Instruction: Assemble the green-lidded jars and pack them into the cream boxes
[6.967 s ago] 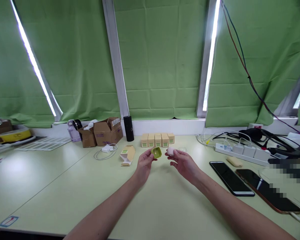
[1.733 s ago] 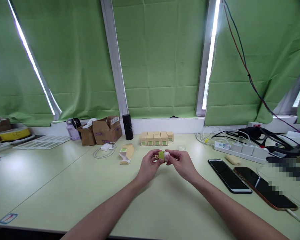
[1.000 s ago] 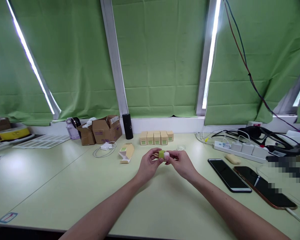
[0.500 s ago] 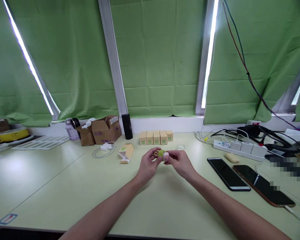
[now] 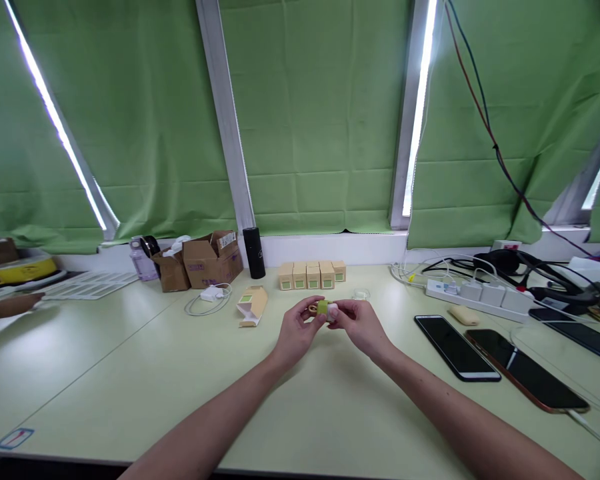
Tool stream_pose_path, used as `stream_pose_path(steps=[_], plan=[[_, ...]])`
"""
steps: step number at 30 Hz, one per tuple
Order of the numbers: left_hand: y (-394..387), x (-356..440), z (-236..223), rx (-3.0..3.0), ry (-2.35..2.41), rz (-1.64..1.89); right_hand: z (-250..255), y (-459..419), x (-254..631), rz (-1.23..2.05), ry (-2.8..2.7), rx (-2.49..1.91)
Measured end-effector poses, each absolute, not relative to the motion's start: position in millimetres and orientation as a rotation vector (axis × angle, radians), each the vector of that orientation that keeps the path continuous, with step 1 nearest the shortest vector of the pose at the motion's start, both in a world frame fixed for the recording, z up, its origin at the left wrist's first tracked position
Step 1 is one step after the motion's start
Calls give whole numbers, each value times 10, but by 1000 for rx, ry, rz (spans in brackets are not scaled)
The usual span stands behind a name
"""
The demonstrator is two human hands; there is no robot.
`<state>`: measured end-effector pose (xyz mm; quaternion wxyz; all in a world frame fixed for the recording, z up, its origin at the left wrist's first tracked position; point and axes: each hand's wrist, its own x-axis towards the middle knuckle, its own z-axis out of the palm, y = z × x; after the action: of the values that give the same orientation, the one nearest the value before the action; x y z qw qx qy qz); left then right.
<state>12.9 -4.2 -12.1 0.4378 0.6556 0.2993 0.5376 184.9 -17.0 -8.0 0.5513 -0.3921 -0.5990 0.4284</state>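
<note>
Above the middle of the table, my left hand (image 5: 296,332) pinches a small green-and-white object (image 5: 323,307) by its green side. A thin tan loop shows at that side, under the fingers. My right hand (image 5: 364,328) has its thumb and fingers closed on the white end. What exactly the object is cannot be made out, as fingertips cover part of it. Left of my hands lies an opened small cardboard box (image 5: 253,305) with its flap out. Several small closed boxes (image 5: 307,276) stand in a row behind, and a small clear item (image 5: 361,294) lies behind my right hand.
To the right are a phone (image 5: 457,348), a second phone (image 5: 527,370), a beige case (image 5: 463,315) and a power strip (image 5: 480,297) with cables. Back left stand cardboard boxes (image 5: 213,261), a black cylinder (image 5: 253,253) and a charger (image 5: 213,293). Another person's hand (image 5: 17,305) reaches in at far left.
Another person's hand has come in at the far left edge. My two hands have barely moved and still hold the green-and-white object.
</note>
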Motion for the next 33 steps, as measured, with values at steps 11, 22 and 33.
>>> stream_pose_path(steps=[11, 22, 33], plan=[[-46, 148, -230, 1705, 725, 1292, -78, -169, 1825, 1050, -1272, -902], [-69, 199, -269, 1817, 810, 1411, -53, -265, 1766, 995, -1348, -969], [-63, 105, -63, 1431, 555, 1254, -81, -338, 1883, -67, -1850, -1059]])
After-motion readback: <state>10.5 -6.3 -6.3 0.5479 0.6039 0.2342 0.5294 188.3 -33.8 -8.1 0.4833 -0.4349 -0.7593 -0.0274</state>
